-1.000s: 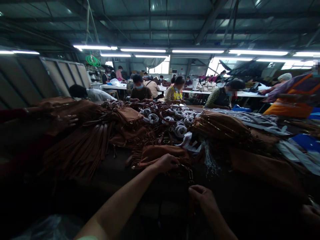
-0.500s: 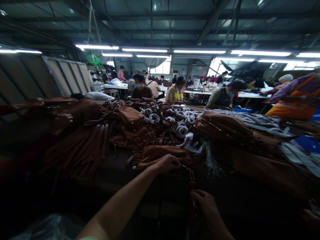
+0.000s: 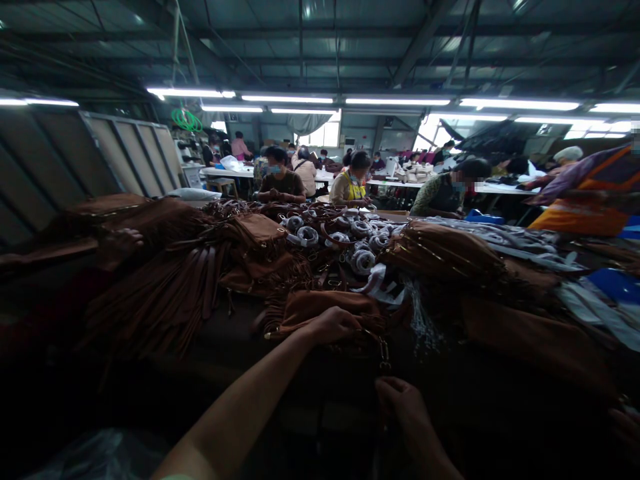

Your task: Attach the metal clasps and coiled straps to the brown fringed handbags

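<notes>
A brown fringed bag (image 3: 327, 308) lies in front of me on the dark table. My left hand (image 3: 334, 325) is closed on the bag's near right edge. From that corner a gold metal clasp (image 3: 384, 350) hangs toward me, joined to a thin brown strap (image 3: 383, 427). My right hand (image 3: 400, 397) pinches this strap just below the clasp, with thumb and fingers together. Deep shadow hides most of the strap's lower part.
Rolled, wrapped straps (image 3: 363, 259) and stacked brown bags (image 3: 445, 252) lie beyond. Loose brown strips (image 3: 165, 293) spread at left, near a co-worker's hand (image 3: 123, 247). White strings (image 3: 423, 317) hang right of my bag. Several people sit across the table.
My right hand has shifted slightly left and up along the strap. My left hand stays on the bag. At far left, the co-worker's hands have moved, and a brown piece now shows there.
</notes>
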{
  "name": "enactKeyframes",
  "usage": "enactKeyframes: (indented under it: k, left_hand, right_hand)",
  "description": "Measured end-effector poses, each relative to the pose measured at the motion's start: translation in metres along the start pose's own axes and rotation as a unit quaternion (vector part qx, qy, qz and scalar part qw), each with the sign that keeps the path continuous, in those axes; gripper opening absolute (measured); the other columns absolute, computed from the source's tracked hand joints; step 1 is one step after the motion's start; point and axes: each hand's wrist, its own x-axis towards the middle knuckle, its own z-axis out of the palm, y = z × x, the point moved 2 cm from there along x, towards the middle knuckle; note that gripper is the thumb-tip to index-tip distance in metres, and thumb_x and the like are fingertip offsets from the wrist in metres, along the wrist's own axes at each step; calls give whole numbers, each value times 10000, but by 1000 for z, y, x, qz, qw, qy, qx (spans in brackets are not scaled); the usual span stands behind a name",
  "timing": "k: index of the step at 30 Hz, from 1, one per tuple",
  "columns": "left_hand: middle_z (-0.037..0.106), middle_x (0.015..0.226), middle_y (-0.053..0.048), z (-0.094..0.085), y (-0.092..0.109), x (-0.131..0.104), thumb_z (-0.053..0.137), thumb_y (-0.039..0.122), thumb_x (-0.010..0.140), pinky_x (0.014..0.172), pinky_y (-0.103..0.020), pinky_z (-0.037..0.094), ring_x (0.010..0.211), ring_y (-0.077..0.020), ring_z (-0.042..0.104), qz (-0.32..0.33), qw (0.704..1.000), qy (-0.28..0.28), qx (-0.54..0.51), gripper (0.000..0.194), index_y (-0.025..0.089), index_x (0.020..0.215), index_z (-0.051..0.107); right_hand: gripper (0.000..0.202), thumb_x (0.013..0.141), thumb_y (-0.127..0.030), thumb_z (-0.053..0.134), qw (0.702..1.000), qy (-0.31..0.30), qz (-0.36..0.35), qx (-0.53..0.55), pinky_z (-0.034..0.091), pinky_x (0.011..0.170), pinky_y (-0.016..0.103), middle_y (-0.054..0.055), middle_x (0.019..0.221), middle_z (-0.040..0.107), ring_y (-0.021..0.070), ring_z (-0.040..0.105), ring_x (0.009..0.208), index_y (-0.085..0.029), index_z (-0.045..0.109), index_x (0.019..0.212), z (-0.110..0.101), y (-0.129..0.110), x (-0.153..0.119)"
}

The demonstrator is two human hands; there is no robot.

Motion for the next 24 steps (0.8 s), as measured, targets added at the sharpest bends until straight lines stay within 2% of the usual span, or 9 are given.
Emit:
enactKeyframes:
  k: [4,9,13,16,19,21,24]
  left_hand:
    - [714,917,-50,3,-7,2,612,267,736,758,-243,464,857,-185,622,17,1000,14,-17,288,126,960,727]
    - [706,778,-54,2,-10,5,658,271,688,699,-251,463,736,-173,623,-11,999,37,-39,232,92,818,729]
    - [703,782,-61,4,-12,7,669,304,685,718,-265,463,743,-172,620,-9,994,53,-91,243,87,783,716]
    - [700,785,-65,6,-18,9,634,328,718,695,-264,458,720,-161,611,-4,993,65,-102,261,89,797,703]
    - [694,775,-59,7,-22,12,591,338,754,673,-247,449,704,-145,604,6,993,78,-84,262,95,771,689]
    - [693,765,-48,7,-23,13,582,329,758,661,-237,445,693,-136,602,0,994,78,-81,249,104,786,683]
    - [691,737,-42,6,-22,13,591,323,746,625,-230,441,656,-129,599,-26,993,84,-84,248,108,834,675]
  right_hand:
    - [369,446,-401,706,1000,-1,3,3,309,421,222,-37,440,505,82,411,389,-127,648,686,4,1,1]
    - [369,453,-413,711,997,5,-41,-60,367,462,234,11,507,585,116,494,466,-123,669,677,8,-14,-9]
    - [459,527,-437,730,994,-1,-103,-45,424,503,239,18,626,641,146,560,560,-150,696,884,10,-29,-25]
    - [449,560,-439,739,995,-36,-96,19,471,555,252,37,709,669,158,596,612,-156,704,907,13,-34,-32]
    - [441,573,-370,743,990,-96,-84,56,514,718,298,74,906,699,208,647,804,-163,705,961,17,-40,-31]
    - [463,591,-356,738,986,-118,-121,5,510,765,315,77,942,696,225,645,862,-169,694,1012,19,-50,-27]
    - [371,694,-440,657,957,-82,-235,-147,498,728,308,75,846,684,213,635,790,-167,710,939,24,-73,-18]
